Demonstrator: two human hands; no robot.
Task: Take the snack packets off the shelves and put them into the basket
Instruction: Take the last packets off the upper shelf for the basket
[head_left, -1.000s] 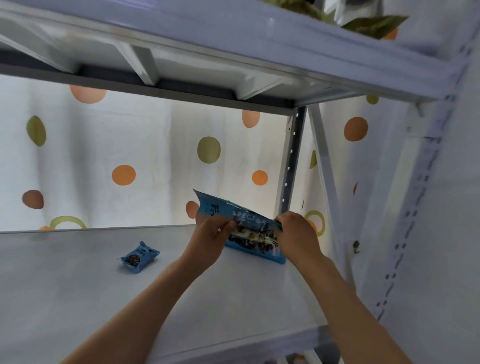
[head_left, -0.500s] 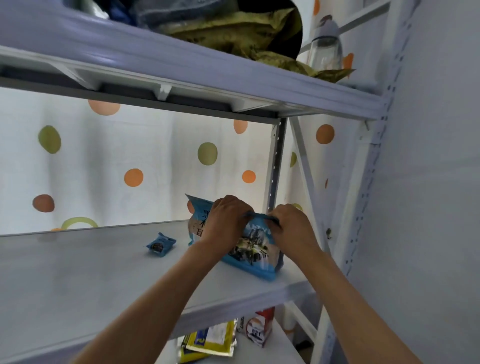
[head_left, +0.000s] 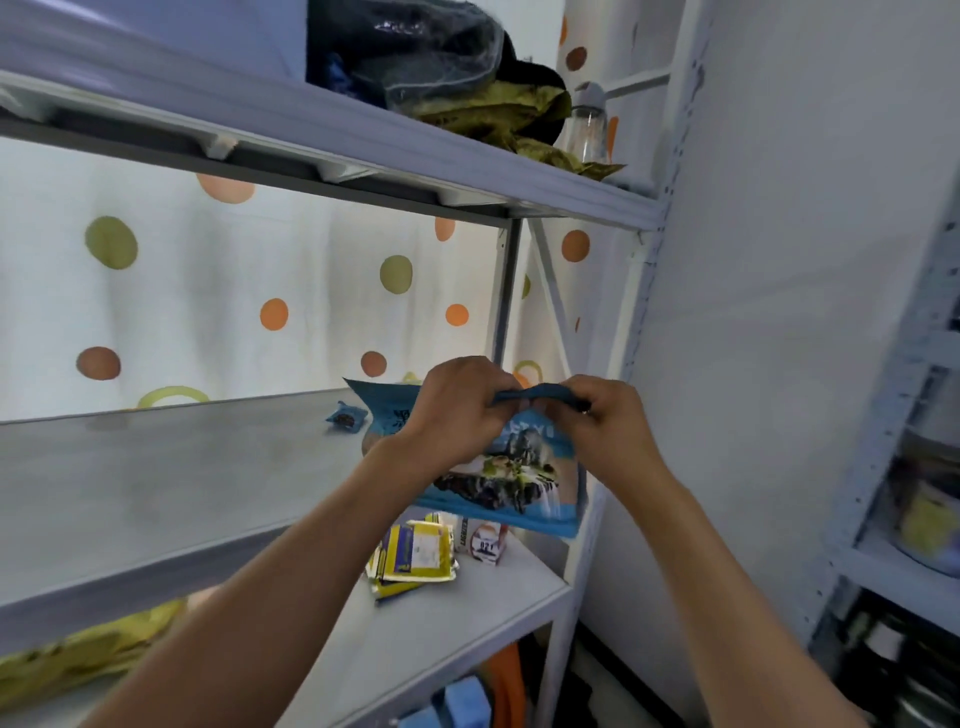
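Both hands – left hand (head_left: 451, 410), right hand (head_left: 608, 422) – are pinching the blue snack packet (head_left: 511, 480) by its top edge, so they'd best support it underneath – basket's nowhere in sight.

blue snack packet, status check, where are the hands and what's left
Left hand and right hand both grip big blue packet by its top edge. Small blue packet remains on shelf. Basket not in view.

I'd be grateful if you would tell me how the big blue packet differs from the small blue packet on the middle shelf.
The big blue packet is far larger than the small blue packet. The big one is pinched along its top edge by the left hand and right hand; the small one lies untouched on the middle shelf. The big one hangs past the shelf's front edge; the small one sits farther back. Both are blue.
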